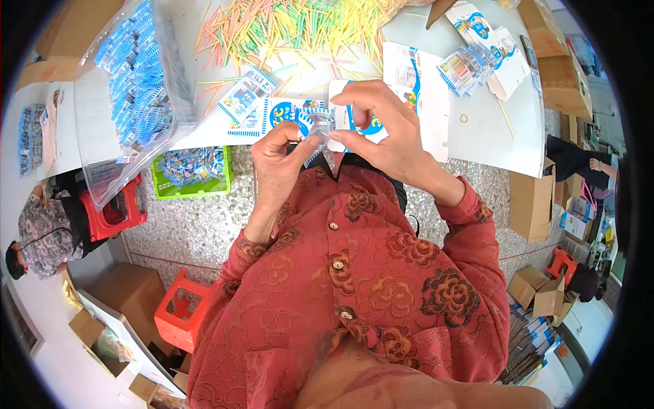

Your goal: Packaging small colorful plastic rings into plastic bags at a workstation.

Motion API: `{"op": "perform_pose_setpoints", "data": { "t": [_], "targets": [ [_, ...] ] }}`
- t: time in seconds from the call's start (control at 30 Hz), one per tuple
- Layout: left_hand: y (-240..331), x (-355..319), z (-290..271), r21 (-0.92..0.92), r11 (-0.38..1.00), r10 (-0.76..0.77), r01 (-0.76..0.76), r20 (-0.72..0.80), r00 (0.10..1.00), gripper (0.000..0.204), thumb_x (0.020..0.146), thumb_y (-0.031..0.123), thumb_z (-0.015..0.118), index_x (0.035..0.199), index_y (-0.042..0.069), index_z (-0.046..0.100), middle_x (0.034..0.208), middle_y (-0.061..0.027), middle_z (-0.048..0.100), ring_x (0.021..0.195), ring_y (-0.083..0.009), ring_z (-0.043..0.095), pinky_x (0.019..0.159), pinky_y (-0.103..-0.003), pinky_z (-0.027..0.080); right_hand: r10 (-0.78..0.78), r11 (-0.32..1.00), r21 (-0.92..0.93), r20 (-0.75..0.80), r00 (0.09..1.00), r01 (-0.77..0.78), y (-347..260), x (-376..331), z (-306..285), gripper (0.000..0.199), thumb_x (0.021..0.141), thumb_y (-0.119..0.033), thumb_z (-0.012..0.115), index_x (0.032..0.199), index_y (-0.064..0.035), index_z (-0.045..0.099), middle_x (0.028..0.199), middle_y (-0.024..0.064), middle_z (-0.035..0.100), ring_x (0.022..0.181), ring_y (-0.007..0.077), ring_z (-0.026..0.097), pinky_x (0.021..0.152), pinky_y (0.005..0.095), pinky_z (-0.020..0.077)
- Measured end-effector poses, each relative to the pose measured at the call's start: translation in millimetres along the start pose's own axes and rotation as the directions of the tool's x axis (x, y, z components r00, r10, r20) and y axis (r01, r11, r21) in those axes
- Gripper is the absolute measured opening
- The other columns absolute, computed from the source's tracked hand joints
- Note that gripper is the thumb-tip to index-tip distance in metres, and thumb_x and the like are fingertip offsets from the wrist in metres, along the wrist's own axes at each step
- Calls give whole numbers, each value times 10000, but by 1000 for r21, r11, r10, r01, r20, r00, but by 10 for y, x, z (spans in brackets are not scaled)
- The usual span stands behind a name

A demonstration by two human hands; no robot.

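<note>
Over the near edge of the table, both hands pinch a small clear plastic packet with blue-striped ends. My left hand grips one side between thumb and bent forefinger. On the other side, my right hand closes thumb and forefinger on the packet; what else lies in that pinch is partly hidden. Behind the hands lie flat printed cartons in white and blue. A similar striped packet rests left of them. Farther right, a striped packet holding coloured sticks lies on more printed card.
Loose coloured sticks are heaped at the far side of the table. A clear bin of blue-striped packets stands left, above a green basket of packets. Red stools, cardboard boxes and two other people surround the table.
</note>
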State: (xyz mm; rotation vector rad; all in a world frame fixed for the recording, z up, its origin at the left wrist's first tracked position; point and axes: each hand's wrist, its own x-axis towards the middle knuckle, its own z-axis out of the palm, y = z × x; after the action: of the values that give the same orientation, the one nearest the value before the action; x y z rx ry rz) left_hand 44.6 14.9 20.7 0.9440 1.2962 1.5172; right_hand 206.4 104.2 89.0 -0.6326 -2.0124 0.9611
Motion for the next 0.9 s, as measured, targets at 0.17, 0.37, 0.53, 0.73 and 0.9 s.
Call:
{"op": "perform_pose_setpoints", "data": {
  "t": [0.17, 0.37, 0.53, 0.73, 0.9],
  "targets": [
    [65, 11, 37, 54, 997, 62, -62, -2, 998, 108, 721, -39, 708, 729, 1, 608, 729, -3, 582, 662, -51, 488, 605, -194, 394, -84, 987, -137, 43, 996, 89, -45, 1, -47, 289, 680, -15, 735, 943, -45, 622, 950, 74, 576, 606, 109, 512, 537, 234, 434],
    [80, -9, 68, 106, 991, 89, -88, -11, 996, 109, 709, -37, 713, 718, 1, 612, 729, -21, 612, 674, -67, 531, 622, -210, 419, -288, 855, -425, 91, 953, 299, 68, -42, -24, 258, 630, -8, 712, 876, -43, 642, 925, 68, 570, 680, 169, 579, 546, 271, 473],
    [79, -10, 75, 205, 969, 142, -136, -17, 990, 83, 713, -30, 709, 739, -6, 635, 732, -33, 626, 678, -81, 545, 632, -217, 430, -407, 727, -525, 190, 894, 443, -25, -69, -3, 235, 628, -9, 696, 851, -29, 624, 918, 53, 569, 683, 175, 577, 541, 274, 476],
    [67, -21, 51, 251, 948, 177, -194, 87, 980, 77, 711, -24, 705, 739, -6, 636, 715, -42, 619, 654, -96, 549, 614, -221, 427, -236, 942, -189, 211, 949, 277, 56, -69, -61, 145, 723, -25, 664, 855, -17, 606, 876, 75, 605, 674, 200, 606, 560, 288, 483],
    [45, -13, 49, 207, 968, 107, -143, 173, 979, 82, 706, -15, 711, 739, -5, 636, 717, -40, 622, 657, -100, 558, 594, -235, 425, 132, 991, -50, 388, 912, -122, -18, -46, -190, 116, 769, -43, 653, 865, -23, 591, 842, 88, 627, 714, 226, 628, 591, 302, 491]
  ]
}}
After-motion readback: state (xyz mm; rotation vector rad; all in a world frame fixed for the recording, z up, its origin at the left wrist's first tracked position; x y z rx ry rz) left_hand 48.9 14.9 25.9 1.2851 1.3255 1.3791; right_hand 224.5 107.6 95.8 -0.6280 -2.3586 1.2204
